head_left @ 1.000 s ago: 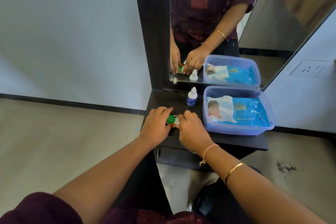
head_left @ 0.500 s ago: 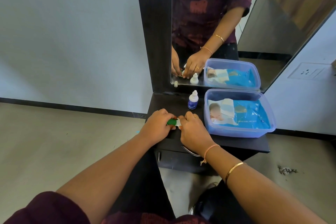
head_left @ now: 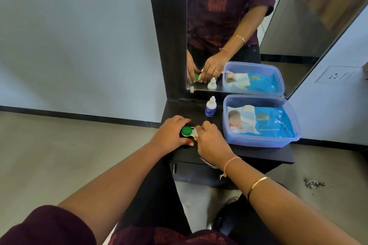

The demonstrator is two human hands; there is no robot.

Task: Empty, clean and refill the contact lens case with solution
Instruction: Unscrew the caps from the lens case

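Head view: my left hand [head_left: 171, 133] curls round the green-capped end of the contact lens case [head_left: 186, 130] on the dark shelf [head_left: 249, 153]. My right hand [head_left: 211, 143] grips the other end (its cap is hidden under my fingers).

Bright, even daylight; soft shadows; sharp centre; wide-angle bending at edges; mild glare on mirror [head_left: 298, 26].

Dark shelf [head_left: 258, 153] below a mirror [head_left: 298, 26]. A bottle [head_left: 210, 107] is set at the back, a blue tub [head_left: 258, 142] at the right, and a green-capped case [head_left: 188, 131] towards the front left.
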